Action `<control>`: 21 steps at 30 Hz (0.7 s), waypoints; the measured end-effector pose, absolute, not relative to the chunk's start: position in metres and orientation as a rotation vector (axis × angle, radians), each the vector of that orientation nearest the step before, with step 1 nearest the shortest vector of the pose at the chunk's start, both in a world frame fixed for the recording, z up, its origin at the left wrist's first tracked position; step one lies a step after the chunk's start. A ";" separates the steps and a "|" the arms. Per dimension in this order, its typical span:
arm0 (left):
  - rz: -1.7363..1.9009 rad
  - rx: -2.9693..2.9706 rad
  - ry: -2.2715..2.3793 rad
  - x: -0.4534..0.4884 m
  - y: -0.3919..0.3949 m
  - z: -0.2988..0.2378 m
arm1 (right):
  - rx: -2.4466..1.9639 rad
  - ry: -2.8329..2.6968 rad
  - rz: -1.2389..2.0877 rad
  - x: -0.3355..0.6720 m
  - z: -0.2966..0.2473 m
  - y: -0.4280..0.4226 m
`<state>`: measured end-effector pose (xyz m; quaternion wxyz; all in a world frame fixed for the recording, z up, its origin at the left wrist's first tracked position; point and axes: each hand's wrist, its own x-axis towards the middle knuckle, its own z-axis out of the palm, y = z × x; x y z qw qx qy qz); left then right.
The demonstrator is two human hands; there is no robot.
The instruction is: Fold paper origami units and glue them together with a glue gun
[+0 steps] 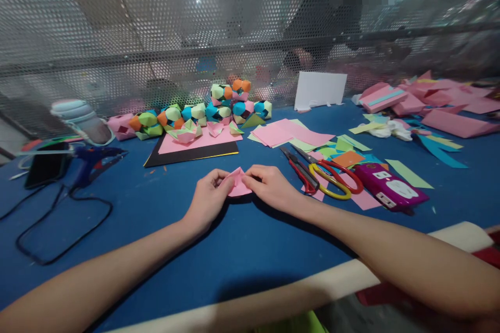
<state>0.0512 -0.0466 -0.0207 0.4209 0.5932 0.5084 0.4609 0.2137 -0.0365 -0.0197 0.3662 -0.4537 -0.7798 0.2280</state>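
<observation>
Between my hands is a small folded piece of pink paper [239, 185], held just above the blue table [164, 270]. My left hand [207, 195] pinches its left side, and my right hand [269, 187] grips its right side with thumb and fingers. Both hands are closed on the paper, and the fingertips hide parts of its edges. Beyond it, several folded paper pieces [187, 132] rest on a pink sheet [172, 145] over a black sheet [195, 155]. To the right of my right hand lie scissors [336, 177] and a red utility knife [300, 169].
Finished paper shapes [170, 117] line the back by a perforated metal screen [156, 21]. At left are a glue gun [91, 161] with its cord, a phone [47, 164] and a bottle [84, 119]. Pink sheets [292, 132], paper scraps and a purple packet [390, 187] lie right.
</observation>
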 end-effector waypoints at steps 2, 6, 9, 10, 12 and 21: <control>1.149 1.497 1.280 0.051 -0.047 -0.021 | -1.168 -2.005 0.583 0.214 -0.020 -0.036; 1.144 1.515 1.269 0.051 -0.046 -0.023 | -1.129 -1.998 0.611 0.214 -0.019 -0.038; 1.127 1.529 1.268 0.051 -0.045 -0.024 | -1.090 -1.963 0.635 0.214 -0.018 -0.038; 1.120 1.535 1.270 0.051 -0.045 -0.024 | -1.088 -1.943 0.641 0.214 -0.018 -0.038; 1.106 1.536 1.274 0.050 -0.045 -0.024 | -1.100 -1.905 0.659 0.214 -0.019 -0.037; 1.068 1.626 1.186 0.049 -0.046 -0.024 | -1.049 -1.928 0.610 0.214 -0.021 -0.035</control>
